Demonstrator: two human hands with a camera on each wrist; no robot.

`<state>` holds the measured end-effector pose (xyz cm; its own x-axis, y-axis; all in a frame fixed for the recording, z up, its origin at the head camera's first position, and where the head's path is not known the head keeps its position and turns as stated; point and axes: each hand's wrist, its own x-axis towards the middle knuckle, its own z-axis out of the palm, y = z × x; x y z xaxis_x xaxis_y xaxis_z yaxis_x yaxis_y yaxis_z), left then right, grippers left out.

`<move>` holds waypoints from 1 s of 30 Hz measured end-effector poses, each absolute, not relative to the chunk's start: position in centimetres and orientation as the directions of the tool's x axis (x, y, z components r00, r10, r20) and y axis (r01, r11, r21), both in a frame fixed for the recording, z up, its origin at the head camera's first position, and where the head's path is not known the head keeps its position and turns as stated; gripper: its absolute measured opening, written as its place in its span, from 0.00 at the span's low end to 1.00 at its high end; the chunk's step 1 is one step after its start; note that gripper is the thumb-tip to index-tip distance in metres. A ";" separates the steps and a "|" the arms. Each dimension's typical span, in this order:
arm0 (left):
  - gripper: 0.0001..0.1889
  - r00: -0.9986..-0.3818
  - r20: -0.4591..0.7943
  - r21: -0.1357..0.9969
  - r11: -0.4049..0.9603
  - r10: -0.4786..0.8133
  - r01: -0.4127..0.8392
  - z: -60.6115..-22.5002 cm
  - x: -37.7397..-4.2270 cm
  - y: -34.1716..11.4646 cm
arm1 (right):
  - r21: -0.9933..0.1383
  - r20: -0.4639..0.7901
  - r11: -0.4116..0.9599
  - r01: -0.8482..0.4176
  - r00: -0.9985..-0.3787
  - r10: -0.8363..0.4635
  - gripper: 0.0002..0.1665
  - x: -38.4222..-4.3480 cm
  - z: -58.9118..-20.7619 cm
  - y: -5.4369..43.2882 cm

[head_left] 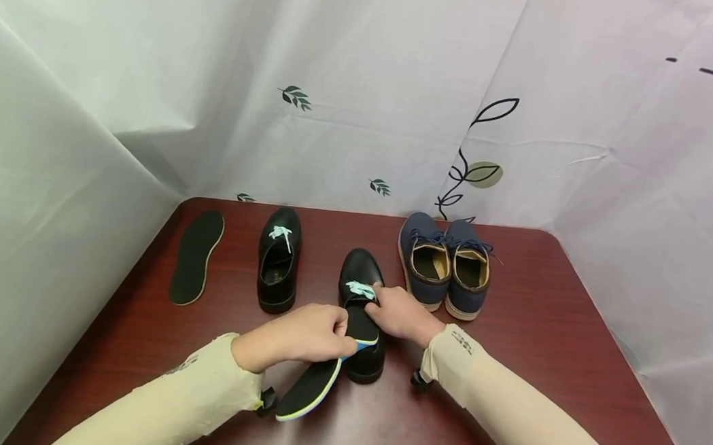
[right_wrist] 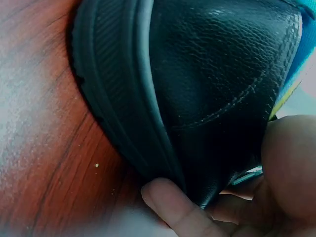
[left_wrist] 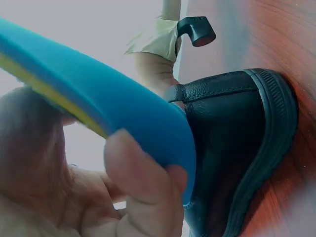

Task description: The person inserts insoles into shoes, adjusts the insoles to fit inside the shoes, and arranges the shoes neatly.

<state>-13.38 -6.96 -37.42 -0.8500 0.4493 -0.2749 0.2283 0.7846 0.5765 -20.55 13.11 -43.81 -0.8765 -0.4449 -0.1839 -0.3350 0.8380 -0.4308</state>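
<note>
My left hand [head_left: 307, 335] pinches an insole [head_left: 311, 388] with a black top, a blue underside and a yellow-green edge. One end of the insole dips into the opening of a black shoe [head_left: 360, 267] with pale laces; the other end sticks out toward me, tilted. In the left wrist view, the thumb and fingers lie along the blue underside [left_wrist: 143, 118], close by the shoe's heel [left_wrist: 222, 108]. My right hand [head_left: 402, 314] grips the shoe's right side near the laces. A fingertip [right_wrist: 165, 195] rests at the sole's edge in the right wrist view.
Another black shoe [head_left: 278, 282] with pale laces stands to the left, toes away from me. At the far left lies a second black insole [head_left: 196, 260]. A pair of navy lace-up shoes [head_left: 423, 260] sits on the right of the reddish-brown table [head_left: 538, 356]. White printed sheeting [head_left: 365, 80] surrounds the back and sides.
</note>
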 end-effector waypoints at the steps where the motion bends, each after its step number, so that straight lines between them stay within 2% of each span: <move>1: 0.11 -0.844 -0.271 0.581 0.777 0.464 0.241 -37.4 -13.4 -6.9 | -0.419 -0.171 0.842 -0.339 -0.881 -0.440 0.31 -20.5 -43.9 13.0; 7: 0.15 -0.812 -0.243 0.596 0.743 0.530 0.306 -37.3 -13.5 -6.8 | -0.388 -0.151 0.857 -0.338 -0.895 -0.421 0.32 -20.3 -43.9 13.1; 13: 0.18 -0.838 -0.166 0.574 0.742 0.520 0.347 -37.8 -13.9 -6.0 | -0.387 -0.172 0.855 -0.345 -0.884 -0.434 0.34 -20.3 -43.7 13.0; 23: 0.18 -0.881 -0.170 0.585 0.764 0.442 0.270 -39.3 -15.6 -4.9 | -0.432 -0.187 0.828 -0.358 -0.863 -0.470 0.33 -20.2 -44.0 13.1; 30: 0.17 -0.897 -0.147 0.577 0.773 0.416 0.264 -40.4 -16.7 -4.4 | -0.447 -0.195 0.823 -0.351 -0.860 -0.472 0.34 -20.2 -44.0 13.3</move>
<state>-16.69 -4.44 -40.40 -0.8973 0.4162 -0.1469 0.2641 0.7729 0.5770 -20.25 13.32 -44.01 -0.8597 -0.4723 -0.1947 -0.3507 0.8227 -0.4473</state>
